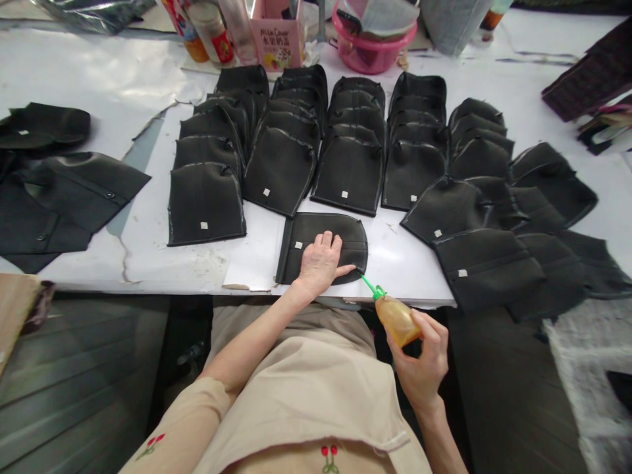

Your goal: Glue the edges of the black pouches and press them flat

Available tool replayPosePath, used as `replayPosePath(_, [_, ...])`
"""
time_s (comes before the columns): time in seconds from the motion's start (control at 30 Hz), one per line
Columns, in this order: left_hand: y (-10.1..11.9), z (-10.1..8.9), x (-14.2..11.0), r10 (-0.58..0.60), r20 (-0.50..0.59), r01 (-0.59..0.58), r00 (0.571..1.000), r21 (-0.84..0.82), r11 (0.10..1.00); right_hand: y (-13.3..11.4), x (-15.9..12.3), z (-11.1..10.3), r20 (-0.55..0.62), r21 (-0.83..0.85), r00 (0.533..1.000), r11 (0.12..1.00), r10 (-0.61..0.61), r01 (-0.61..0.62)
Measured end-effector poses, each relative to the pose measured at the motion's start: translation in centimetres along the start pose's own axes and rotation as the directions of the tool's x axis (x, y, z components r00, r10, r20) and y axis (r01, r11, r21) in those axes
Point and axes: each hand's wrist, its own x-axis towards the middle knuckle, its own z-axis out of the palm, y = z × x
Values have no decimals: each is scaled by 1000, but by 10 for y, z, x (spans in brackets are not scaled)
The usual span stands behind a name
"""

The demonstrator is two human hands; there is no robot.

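A black leather-like piece [316, 234] with a rounded right end lies at the near edge of the white table [148, 243]. My left hand [320, 263] presses flat on it, fingers spread. My right hand [422, 365] grips a small squeeze bottle [397, 319] of amber liquid. Its green nozzle tip [368, 284] touches the lower right edge of the piece, just off my left thumb.
Several rows of overlapping black pieces [345, 145] with small white tags cover the table behind. More black pieces [54, 197] lie at the left and others [523, 257] at the right. A pink bowl [370, 46], a pink box [276, 36] and bottles [212, 29] stand at the far edge.
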Motion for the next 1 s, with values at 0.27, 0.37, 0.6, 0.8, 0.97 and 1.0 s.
replayPosePath(0.27, [2,-4,-1,-18,39,15,999,76,997,-1,-4,5,-12,30,1000,1000,4,-3])
replayPosePath(0.37, [3,-5,-1,-18,44,14,999,87,996,2,-6,4,-25,33,999,999,22,-21])
replayPosePath(0.6, [2,-4,0,-16,40,12,999,80,997,1,-13,8,6,123,996,989,84,-84])
replayPosePath(0.8, [1,-5,0,-11,38,9,999,52,999,-3,-22,16,55,232,987,959,153,-161])
replayPosePath(0.97, [0,-4,1,-17,30,16,999,33,999,-5,-23,20,62,277,987,947,150,-161])
replayPosePath(1.0, [0,-4,1,-16,30,15,999,31,999,-6,-23,20,63,282,986,946,151,-163])
